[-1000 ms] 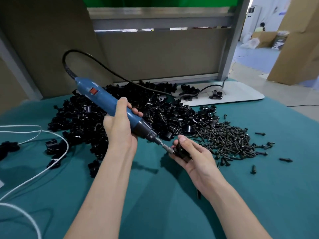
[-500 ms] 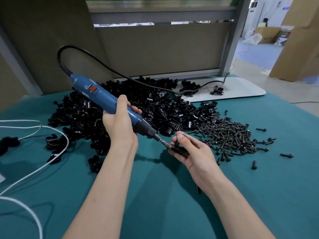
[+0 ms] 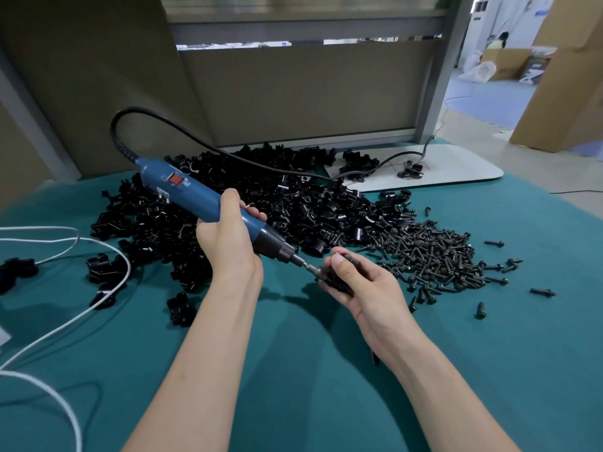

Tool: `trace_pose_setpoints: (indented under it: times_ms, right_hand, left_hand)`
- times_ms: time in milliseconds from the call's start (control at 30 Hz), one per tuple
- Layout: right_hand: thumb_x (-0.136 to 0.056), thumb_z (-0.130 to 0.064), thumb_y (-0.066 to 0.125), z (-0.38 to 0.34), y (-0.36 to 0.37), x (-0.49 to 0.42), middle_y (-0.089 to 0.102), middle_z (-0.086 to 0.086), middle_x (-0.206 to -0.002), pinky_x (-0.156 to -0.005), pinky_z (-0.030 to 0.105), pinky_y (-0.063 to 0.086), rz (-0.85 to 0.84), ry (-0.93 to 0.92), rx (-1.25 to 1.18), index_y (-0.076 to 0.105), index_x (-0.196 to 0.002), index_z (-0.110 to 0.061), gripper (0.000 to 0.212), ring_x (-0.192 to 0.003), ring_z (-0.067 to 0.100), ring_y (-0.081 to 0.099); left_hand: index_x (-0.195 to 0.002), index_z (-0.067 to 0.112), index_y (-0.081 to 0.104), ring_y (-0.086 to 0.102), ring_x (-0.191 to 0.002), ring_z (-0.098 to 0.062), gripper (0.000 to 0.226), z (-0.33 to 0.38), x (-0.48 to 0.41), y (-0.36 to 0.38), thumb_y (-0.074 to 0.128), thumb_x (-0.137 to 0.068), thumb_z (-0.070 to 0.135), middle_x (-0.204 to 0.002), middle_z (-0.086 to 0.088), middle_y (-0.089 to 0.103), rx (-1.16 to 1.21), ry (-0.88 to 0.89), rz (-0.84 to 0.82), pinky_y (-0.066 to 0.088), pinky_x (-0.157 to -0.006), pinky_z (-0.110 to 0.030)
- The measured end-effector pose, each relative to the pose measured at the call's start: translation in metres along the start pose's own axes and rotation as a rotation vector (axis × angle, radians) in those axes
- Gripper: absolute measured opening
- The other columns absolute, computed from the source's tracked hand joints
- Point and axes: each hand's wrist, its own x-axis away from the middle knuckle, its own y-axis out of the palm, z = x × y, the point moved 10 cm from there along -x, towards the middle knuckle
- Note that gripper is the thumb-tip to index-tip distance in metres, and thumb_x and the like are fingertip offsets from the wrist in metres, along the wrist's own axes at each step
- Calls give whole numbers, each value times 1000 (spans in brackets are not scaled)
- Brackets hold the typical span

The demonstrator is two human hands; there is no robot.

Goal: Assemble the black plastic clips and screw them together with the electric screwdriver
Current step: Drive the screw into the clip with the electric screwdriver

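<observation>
Above the green cloth (image 3: 293,370), left hand (image 3: 228,243) grips the electric screwdriver (image 3: 208,203); right hand (image 3: 362,288) pinches a black clip (image 3: 337,282).

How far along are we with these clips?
Done: a few loose clips lie apart at left, perhaps finished; cannot tell. In hand: the left hand grips the screwdriver, bit on the clip held by the right hand. Left: a large clip pile and a heap of screws.
</observation>
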Motion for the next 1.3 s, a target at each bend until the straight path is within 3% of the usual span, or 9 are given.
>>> trace_pose_setpoints:
  times_ms: [233,633,1000,1200,1300]
  right_hand:
    - [-75,-29,79,0,1,1,75,11,-98,-86,36,62,-4,18,-28,83,-93,-11,26,-96,23,72]
    - [-79,-27,77,1,3,2,75,11,-99,-82,35,62,-15,42,-44,84,-89,-12,19,-94,22,71]
    - [-80,-27,76,3,-2,0,74,11,-97,-81,38,63,18,37,-27,75,-106,0,37,-95,24,70]
    - [-78,-26,78,5,1,-1,73,13,-98,-79,38,63,6,72,-81,83,-88,-6,23,-95,24,71]
    - [-78,-25,78,6,2,0,74,13,-97,-79,38,63,-5,72,-112,82,-90,-4,24,-90,24,73]
  left_hand:
    - [-81,9,52,59,-52,-15,14,5,3,7,65,-85,14,-56,2,57,-37,21,-51,53,-54,-27]
    - [-74,12,52,60,-54,-16,14,4,4,7,63,-83,12,-58,-1,57,-47,1,-54,52,-53,-27]
    - [-78,10,53,59,-52,-16,11,0,6,6,63,-83,11,-57,0,57,-42,-24,-45,53,-53,-27]
    - [-77,10,52,59,-52,-15,12,4,8,10,62,-84,9,-57,0,56,-44,-29,-54,52,-53,-26]
    - [-83,8,52,58,-52,-16,11,8,8,13,62,-83,8,-58,-1,55,-43,-12,-52,52,-53,-26]
